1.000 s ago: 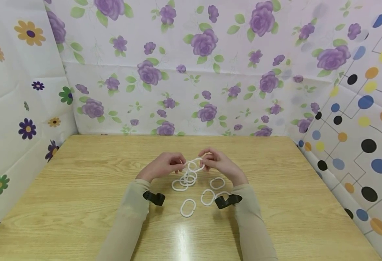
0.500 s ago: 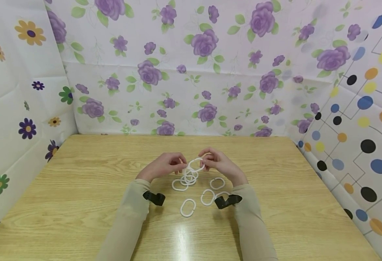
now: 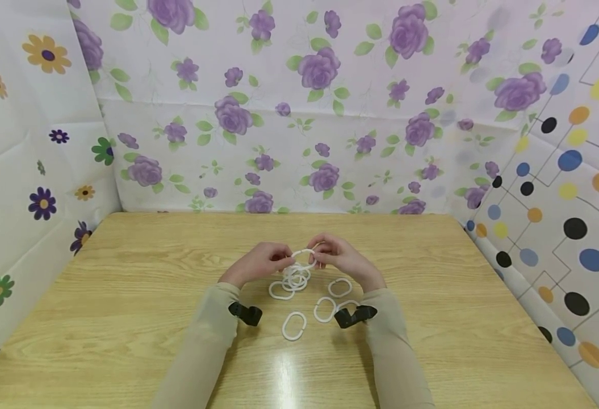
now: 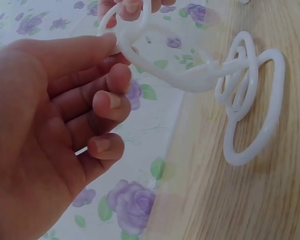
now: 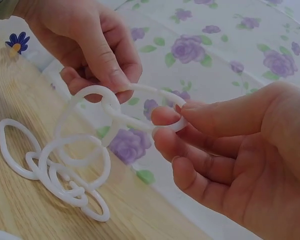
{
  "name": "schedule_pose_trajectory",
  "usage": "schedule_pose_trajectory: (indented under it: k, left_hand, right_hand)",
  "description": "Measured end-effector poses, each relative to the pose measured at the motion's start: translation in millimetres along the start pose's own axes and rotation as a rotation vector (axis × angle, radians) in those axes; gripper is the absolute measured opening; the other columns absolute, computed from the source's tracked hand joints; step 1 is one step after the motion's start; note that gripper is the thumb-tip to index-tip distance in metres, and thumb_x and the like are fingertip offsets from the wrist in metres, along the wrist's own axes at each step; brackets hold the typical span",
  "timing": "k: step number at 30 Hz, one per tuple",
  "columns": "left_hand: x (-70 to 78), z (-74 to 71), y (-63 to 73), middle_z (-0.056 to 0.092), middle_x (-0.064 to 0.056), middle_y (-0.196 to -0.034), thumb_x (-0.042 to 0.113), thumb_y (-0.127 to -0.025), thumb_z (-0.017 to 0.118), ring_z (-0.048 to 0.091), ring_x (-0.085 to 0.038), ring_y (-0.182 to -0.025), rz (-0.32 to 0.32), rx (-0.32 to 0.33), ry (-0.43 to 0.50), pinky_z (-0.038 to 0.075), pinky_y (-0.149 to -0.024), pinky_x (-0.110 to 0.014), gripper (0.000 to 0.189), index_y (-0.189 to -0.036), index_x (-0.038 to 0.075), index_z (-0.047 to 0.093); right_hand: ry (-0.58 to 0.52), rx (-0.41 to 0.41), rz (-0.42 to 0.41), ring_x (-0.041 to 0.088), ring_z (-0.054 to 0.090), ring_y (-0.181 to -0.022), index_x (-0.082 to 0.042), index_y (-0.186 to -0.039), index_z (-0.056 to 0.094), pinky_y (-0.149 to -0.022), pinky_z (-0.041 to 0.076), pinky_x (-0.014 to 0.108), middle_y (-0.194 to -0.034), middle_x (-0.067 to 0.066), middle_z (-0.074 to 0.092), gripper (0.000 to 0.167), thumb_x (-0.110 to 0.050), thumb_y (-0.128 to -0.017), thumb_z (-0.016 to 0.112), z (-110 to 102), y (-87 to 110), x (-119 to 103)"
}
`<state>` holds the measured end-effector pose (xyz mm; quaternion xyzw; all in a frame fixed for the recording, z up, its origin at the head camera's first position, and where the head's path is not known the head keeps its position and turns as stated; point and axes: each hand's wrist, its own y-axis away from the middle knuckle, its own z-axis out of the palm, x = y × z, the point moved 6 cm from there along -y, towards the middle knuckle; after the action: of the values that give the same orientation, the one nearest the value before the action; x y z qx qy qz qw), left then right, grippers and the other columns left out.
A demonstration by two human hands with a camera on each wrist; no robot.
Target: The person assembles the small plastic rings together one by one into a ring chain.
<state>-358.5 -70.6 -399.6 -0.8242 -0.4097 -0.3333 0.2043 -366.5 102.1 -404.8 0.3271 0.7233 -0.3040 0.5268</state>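
In the head view, my left hand (image 3: 259, 264) and right hand (image 3: 345, 262) face each other over the table's middle. Between them is a white plastic chain link (image 5: 155, 91), an oval ring. My right thumb and fingers pinch its right end. At its other end, my left thumb and fingers pinch it, as the right wrist view shows. Another white link (image 5: 57, 127) hangs from it, joined to a chain of several links (image 5: 80, 200) whose lower part lies heaped on the wood. The left fingertips behind the thumb are partly hidden.
Loose white links lie nearer the front of the wooden table (image 3: 141, 324): one at the centre (image 3: 283, 328), another link (image 3: 315, 310) to its right, and a third link (image 3: 329, 288) beyond. One more link (image 3: 349, 301) is partly hidden behind the right wrist camera (image 3: 355, 316).
My right hand has shifted a little left with its link, closing the gap to my left hand. The heaped chain and loose links stay where they were.
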Motion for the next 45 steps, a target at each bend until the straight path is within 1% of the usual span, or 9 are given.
schedule_pose_trajectory:
  k: [4,7,11,13,21,26,31,39,45]
  left_hand:
    - [-0.3,-1.6,-0.9,0.067,-0.012,-0.083,0.023,-0.099,0.057,0.054,-0.011,-0.069,0.014,0.046,-0.023,0.045,-0.066,-0.026,0.016,-0.097,0.010,0.066]
    - [0.4,-2.1,-1.2,0.067,-0.015,-0.086,0.021,-0.099,0.057,0.054,-0.011,-0.070,0.024,0.054,-0.026,0.044,-0.066,-0.026,0.015,-0.096,0.009,0.066]
    - [1.1,-2.9,-0.4,0.066,-0.012,-0.084,0.020,-0.099,0.056,0.054,-0.011,-0.070,0.031,0.057,-0.026,0.045,-0.066,-0.026,0.015,-0.097,0.009,0.065]
    - [1.3,-3.4,0.6,0.065,-0.010,-0.082,0.020,-0.099,0.056,0.055,-0.011,-0.070,0.039,0.066,-0.026,0.046,-0.066,-0.027,0.015,-0.097,0.008,0.065]
    - [3.0,-4.1,2.4,0.064,-0.002,-0.080,0.022,-0.098,0.058,0.054,-0.011,-0.070,0.050,0.129,-0.014,0.044,-0.069,-0.027,0.015,-0.095,0.010,0.066]
    - [3.9,-5.1,2.8,0.065,-0.003,-0.082,0.026,-0.098,0.058,0.054,-0.011,-0.071,0.052,0.142,-0.009,0.044,-0.069,-0.027,0.019,-0.098,0.009,0.067]
    - [5.4,-3.6,2.2,0.064,-0.002,-0.082,0.028,-0.098,0.057,0.053,-0.012,-0.071,0.065,0.116,-0.015,0.043,-0.069,-0.028,0.020,-0.098,0.010,0.067]
    - [0.2,-1.6,1.4,0.065,-0.003,-0.084,0.029,-0.099,0.057,0.054,-0.014,-0.073,0.024,0.104,-0.002,0.043,-0.068,-0.029,0.023,-0.100,0.009,0.067]
    - [-1.2,-0.1,0.8,0.066,-0.009,-0.086,0.028,-0.099,0.057,0.055,-0.015,-0.073,0.028,0.084,0.012,0.043,-0.068,-0.029,0.022,-0.100,0.007,0.067]
  right_hand:
    - [0.047,-0.001,0.011,0.032,0.062,-0.086,0.007,-0.122,0.050,-0.074,0.048,0.037,-0.101,0.019,0.065,0.028,-0.005,-0.098,0.053,0,2.1,0]
    - [0.075,-0.002,0.028,0.030,0.062,-0.092,0.005,-0.126,0.052,-0.076,0.047,0.037,-0.112,0.027,0.061,0.031,-0.005,-0.097,0.055,-2,3.2,1]
    - [0.109,0.000,0.044,0.022,0.062,-0.102,-0.003,-0.133,0.053,-0.084,0.047,0.043,-0.126,0.026,0.059,0.036,-0.008,-0.097,0.056,-6,5.1,4]
    - [0.135,-0.006,0.036,0.026,0.062,-0.106,-0.002,-0.134,0.051,-0.086,0.047,0.044,-0.128,0.025,0.058,0.038,-0.008,-0.097,0.056,-8,6.9,5]
    - [0.154,-0.069,0.013,0.046,0.061,-0.103,0.005,-0.130,0.052,-0.078,0.050,0.041,-0.115,0.031,0.062,0.034,-0.004,-0.097,0.054,-15,17.3,10]
    - [0.307,-0.076,0.019,0.041,0.062,-0.104,0.009,-0.123,0.055,-0.087,0.051,0.043,-0.111,0.027,0.065,0.031,-0.001,-0.094,0.057,-19,22.0,15]
    - [0.513,-0.021,0.120,0.032,0.060,-0.104,0.003,-0.117,0.060,-0.092,0.049,0.041,-0.112,0.020,0.063,0.031,-0.001,-0.086,0.065,-29,30.1,25]
    - [0.583,0.004,0.290,0.018,0.048,-0.086,-0.002,-0.096,0.063,-0.078,0.040,0.031,-0.092,0.006,0.058,0.023,-0.005,-0.078,0.076,-44,40.5,44]
    - [0.594,-0.011,0.289,0.015,0.046,-0.078,-0.003,-0.082,0.066,-0.074,0.037,0.029,-0.080,0.002,0.058,0.008,-0.004,-0.080,0.073,-42,40.5,44]
